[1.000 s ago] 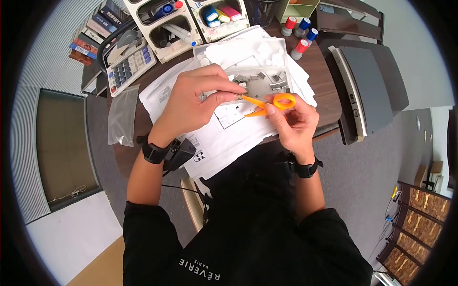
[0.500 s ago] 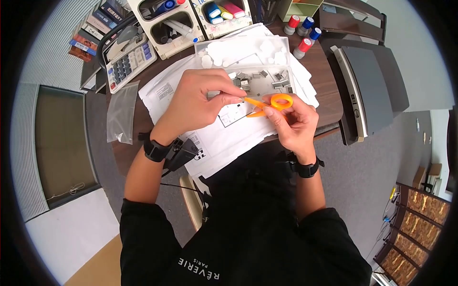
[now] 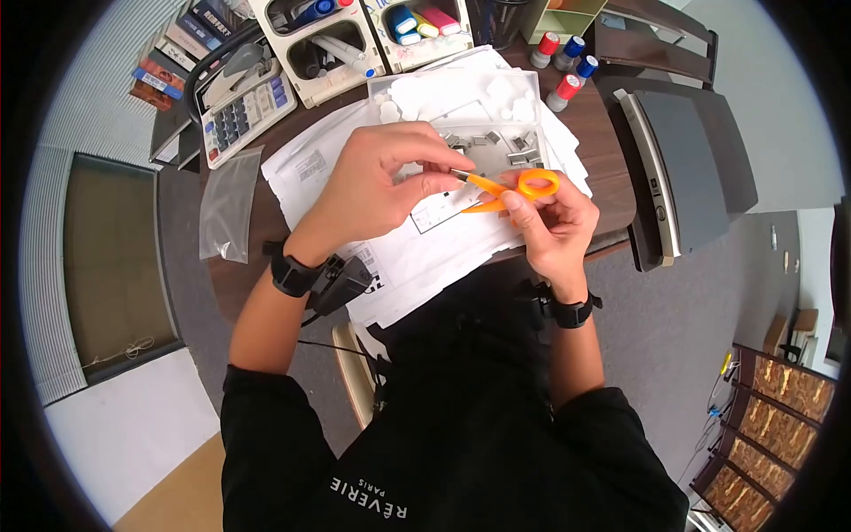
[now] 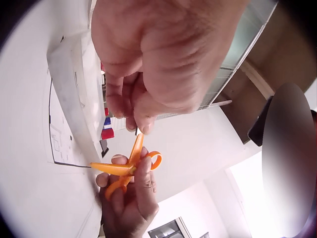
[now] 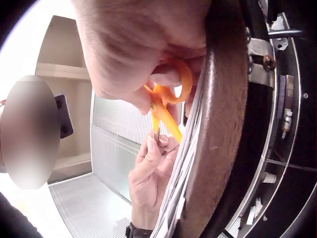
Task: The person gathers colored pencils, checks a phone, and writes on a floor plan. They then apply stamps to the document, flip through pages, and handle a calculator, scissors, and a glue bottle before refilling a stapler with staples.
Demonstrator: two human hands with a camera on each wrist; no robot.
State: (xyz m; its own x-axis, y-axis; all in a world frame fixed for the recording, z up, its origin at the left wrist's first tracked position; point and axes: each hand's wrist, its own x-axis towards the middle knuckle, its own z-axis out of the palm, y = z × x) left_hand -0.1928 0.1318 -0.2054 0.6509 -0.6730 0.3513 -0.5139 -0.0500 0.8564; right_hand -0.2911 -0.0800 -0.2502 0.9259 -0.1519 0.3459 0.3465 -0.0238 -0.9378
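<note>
My right hand (image 3: 567, 230) holds a pair of orange scissors (image 3: 485, 184) near the pivot and ring, thumb on top. The scissors' blades are spread and point toward my left hand (image 3: 377, 182). Between left thumb and index finger I pinch a small, thin dark piece (image 3: 460, 175), right at the tip of the upper blade; its kind cannot be told. In the left wrist view the dark piece (image 4: 136, 131) sticks out just above the blade tip. Behind the hands, a clear plastic box (image 3: 541, 133) holds several small metal pieces (image 3: 523, 152), partly hidden by the left hand.
White papers (image 3: 399, 284) lie under the hands. A calculator (image 3: 248, 115), a clear plastic bag (image 3: 229, 213) and a pen organizer (image 3: 337, 93) stand to the left and back. Several red and blue capped bottles (image 3: 566, 89) stand back right, beside a grey-black machine (image 3: 691, 168).
Both hands have shifted slightly right with the scissors. More of the dark piece now shows between my left fingertips and the upper blade tip.
</note>
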